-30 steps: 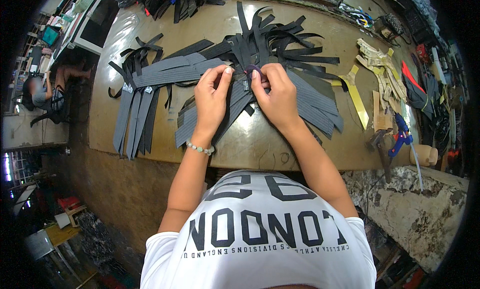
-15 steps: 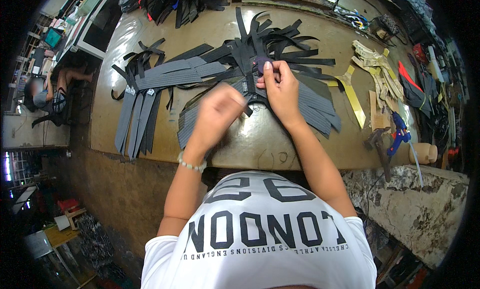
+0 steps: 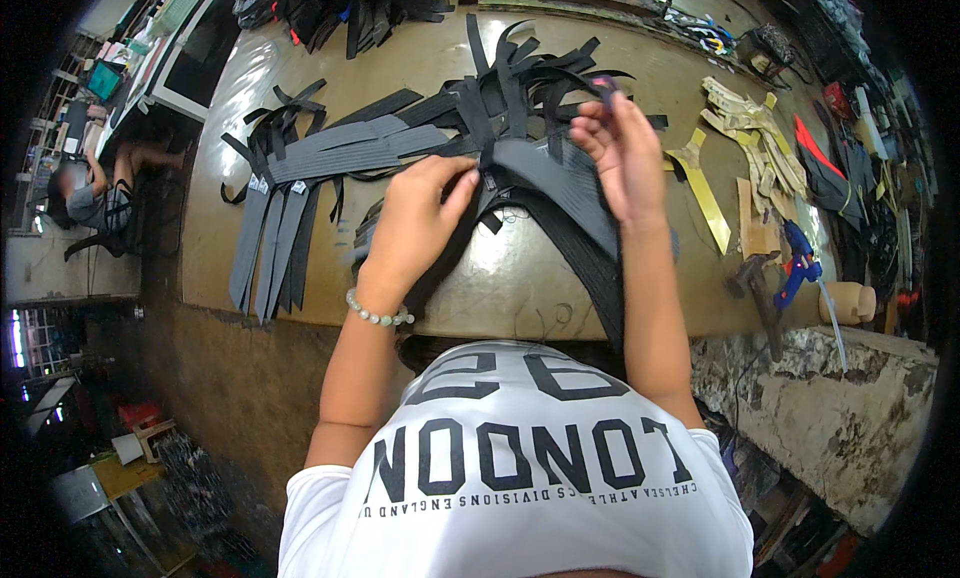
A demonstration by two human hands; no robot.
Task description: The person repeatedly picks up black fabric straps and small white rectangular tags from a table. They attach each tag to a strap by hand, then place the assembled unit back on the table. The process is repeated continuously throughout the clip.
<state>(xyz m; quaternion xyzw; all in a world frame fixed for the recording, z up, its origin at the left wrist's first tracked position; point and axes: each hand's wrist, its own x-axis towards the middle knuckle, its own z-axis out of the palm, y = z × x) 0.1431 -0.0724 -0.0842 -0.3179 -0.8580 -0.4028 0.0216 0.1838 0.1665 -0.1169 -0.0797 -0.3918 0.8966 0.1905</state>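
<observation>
My left hand [image 3: 418, 218], a beaded bracelet at its wrist, pinches the edge of a grey padded strap [image 3: 545, 173]. That strap curves up and over to the right, above a pile of similar grey straps with black webbing tails [image 3: 510, 83]. My right hand [image 3: 632, 163] is raised over the right side of the pile. A small dark purple thing [image 3: 606, 86] shows at its thumb and index fingertips, too blurred to name, while the other fingers are loosely curled. A long dark strap piece [image 3: 585, 263] hangs toward the table's front edge beside my right forearm.
More grey straps [image 3: 275, 243] lie at the left of the table [image 3: 480, 303]. To the right are yellow strips [image 3: 705, 203], a hammer [image 3: 760, 298] and a blue glue gun [image 3: 800, 263]. Black strips [image 3: 385, 18] are heaped at the back. A person [image 3: 95, 188] sits far left.
My right hand has moved right and away from the pile's middle, carrying the small purple thing. My left hand has settled on a grey strap, which now arches up where it lay flatter.
</observation>
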